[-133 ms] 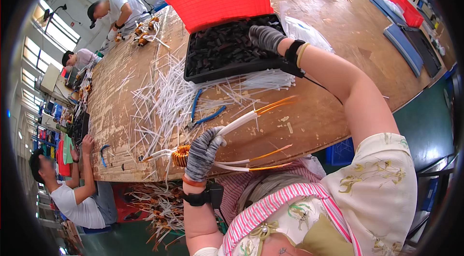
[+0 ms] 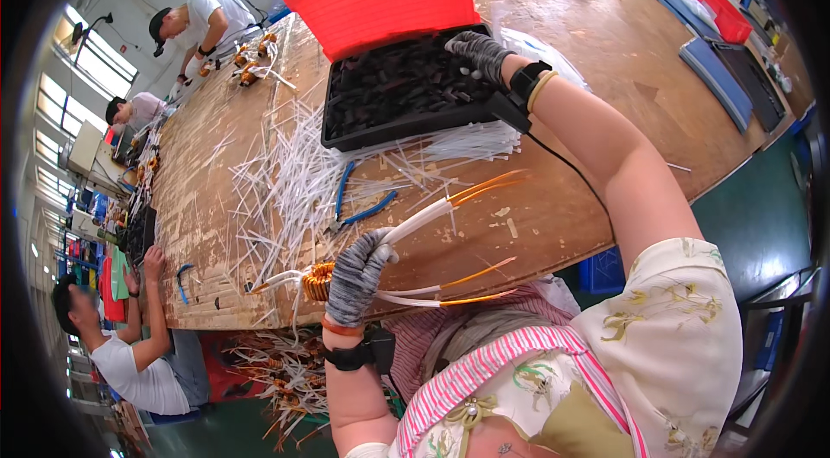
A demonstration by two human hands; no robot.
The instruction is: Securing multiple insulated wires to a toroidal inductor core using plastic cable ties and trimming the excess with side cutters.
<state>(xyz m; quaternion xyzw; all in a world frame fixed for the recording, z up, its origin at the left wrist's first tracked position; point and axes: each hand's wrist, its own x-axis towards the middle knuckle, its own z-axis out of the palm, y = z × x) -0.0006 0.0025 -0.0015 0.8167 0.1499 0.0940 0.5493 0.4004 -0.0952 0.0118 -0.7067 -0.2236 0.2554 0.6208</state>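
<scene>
My left hand (image 2: 358,276), in a grey striped glove, is closed round the white-sleeved leads of a copper-wound coil (image 2: 318,282) at the table's front edge. The coil pokes out left of my fist; sleeved leads with bare copper-coloured ends (image 2: 475,190) stretch out to the right. My right hand (image 2: 478,56), gloved alike, is at the right side of a black tray (image 2: 406,134) full of small black pieces (image 2: 389,90). Its fingers are curled with pale tips showing; whatever they hold cannot be made out.
Blue-handled cutters (image 2: 359,207) lie beside a spread of white cable ties (image 2: 285,172). A red bin (image 2: 380,0) stands behind the tray. More coils (image 2: 255,60) lie at the far left, near a person (image 2: 212,17). Another person (image 2: 138,363) works at the left edge.
My right hand's fingers have curled and turned so the fingertips show, still over the tray. The whole view has shifted slightly; my left hand keeps its hold on the coil's leads.
</scene>
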